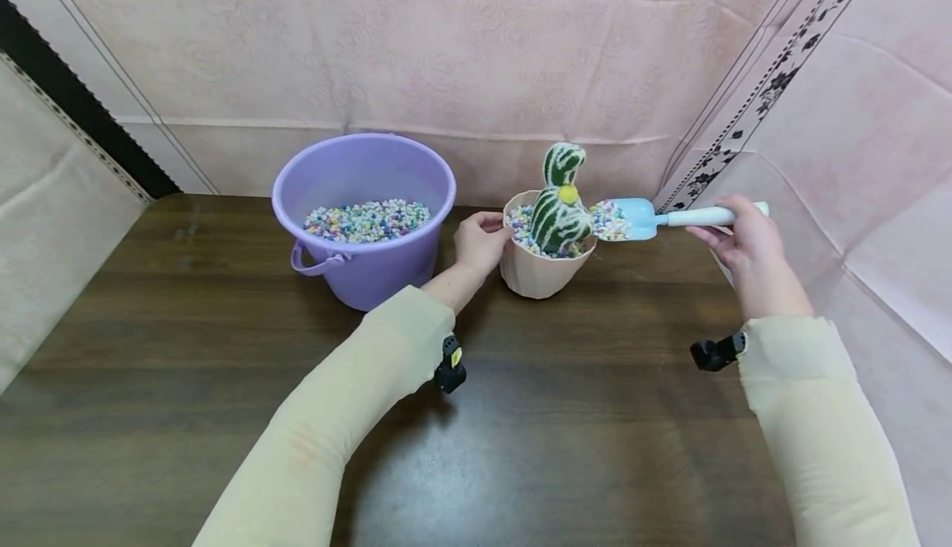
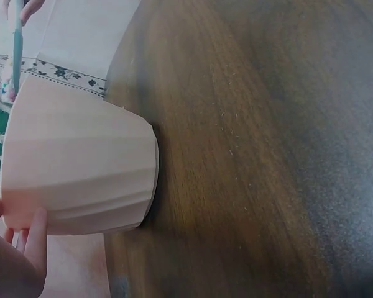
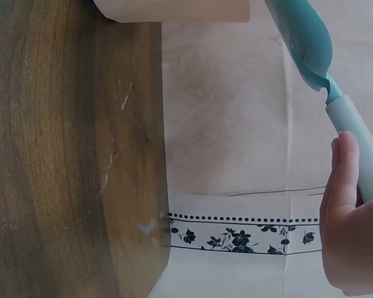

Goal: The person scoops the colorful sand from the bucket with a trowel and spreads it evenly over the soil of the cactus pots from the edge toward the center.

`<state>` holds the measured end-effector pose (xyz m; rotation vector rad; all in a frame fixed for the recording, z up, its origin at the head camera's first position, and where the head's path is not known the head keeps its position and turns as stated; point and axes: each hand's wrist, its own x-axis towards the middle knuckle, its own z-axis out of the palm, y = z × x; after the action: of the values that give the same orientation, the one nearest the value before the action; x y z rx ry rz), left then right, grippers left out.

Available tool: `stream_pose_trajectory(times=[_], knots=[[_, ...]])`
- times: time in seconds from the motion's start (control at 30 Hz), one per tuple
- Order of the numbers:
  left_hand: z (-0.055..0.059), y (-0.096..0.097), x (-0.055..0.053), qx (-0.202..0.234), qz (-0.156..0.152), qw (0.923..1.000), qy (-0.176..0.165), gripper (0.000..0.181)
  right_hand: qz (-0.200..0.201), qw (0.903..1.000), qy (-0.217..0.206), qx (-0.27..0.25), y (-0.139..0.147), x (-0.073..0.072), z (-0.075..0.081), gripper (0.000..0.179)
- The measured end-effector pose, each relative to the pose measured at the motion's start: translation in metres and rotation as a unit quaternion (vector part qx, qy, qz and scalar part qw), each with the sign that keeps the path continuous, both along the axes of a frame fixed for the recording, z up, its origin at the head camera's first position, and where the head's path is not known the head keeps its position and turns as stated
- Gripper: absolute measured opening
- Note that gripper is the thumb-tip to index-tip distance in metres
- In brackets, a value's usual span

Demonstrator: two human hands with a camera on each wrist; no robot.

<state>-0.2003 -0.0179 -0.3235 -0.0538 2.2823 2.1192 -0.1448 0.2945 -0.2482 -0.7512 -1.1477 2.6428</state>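
Note:
My right hand point(image 1: 746, 241) grips the handle of a light blue trowel point(image 1: 638, 218), held level in the air. Small pastel pebbles point(image 1: 608, 221) lie on its blade, whose tip is at the right rim of a beige flower pot point(image 1: 541, 273). At the pot's left rim, my left hand point(image 1: 479, 241) pinches the edge between thumb and fingers. In the pot stands a green-and-white striped knitted cactus point(image 1: 558, 215) with a yellow flower, pebbles around its base. The right wrist view shows the trowel's underside point(image 3: 304, 43) and my curled fingers point(image 3: 345, 167).
Left of the pot stands a purple bucket point(image 1: 357, 274) partly filled with pastel pebbles point(image 1: 368, 221), its handle hanging at the front. Both stand on a dark wooden table point(image 1: 565, 431). Pink cloth point(image 1: 461, 51) hangs behind the table, and more cloth point(image 1: 885, 200) hangs at the right.

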Motion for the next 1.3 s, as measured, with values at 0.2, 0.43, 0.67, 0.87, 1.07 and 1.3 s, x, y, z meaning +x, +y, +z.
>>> stream_pose_trajectory(times=[0.2, 0.43, 0.67, 0.87, 1.07, 1.3], knots=[[0.000, -0.001, -0.001, 0.019, -0.003, 0.9998, -0.009, 0.027, 0.003, 0.9994, 0.001, 0.034, -0.007, -0.001, 0.004, 0.024], [0.001, -0.001, -0.001, 0.014, -0.003, 0.9999, -0.005, 0.027, 0.003, 0.9985, 0.002, 0.055, -0.010, -0.001, 0.007, 0.025], [0.002, 0.000, 0.000, 0.015, -0.005, 0.9999, -0.003, 0.028, 0.000, 0.9978, 0.004, 0.067, -0.010, -0.002, 0.007, 0.028], [0.001, 0.000, -0.001, 0.016, -0.005, 0.9997, -0.020, 0.027, -0.001, 0.9967, 0.000, 0.081, -0.010, -0.002, 0.007, 0.027], [0.000, 0.000, -0.001, 0.016, -0.007, 0.9995, -0.027, 0.027, -0.002, 0.9960, 0.003, 0.090, -0.012, -0.002, 0.009, 0.025], [0.000, -0.001, -0.001, 0.018, -0.008, 0.9994, -0.027, 0.027, -0.004, 0.9901, 0.009, 0.140, -0.017, -0.002, 0.014, 0.023]])
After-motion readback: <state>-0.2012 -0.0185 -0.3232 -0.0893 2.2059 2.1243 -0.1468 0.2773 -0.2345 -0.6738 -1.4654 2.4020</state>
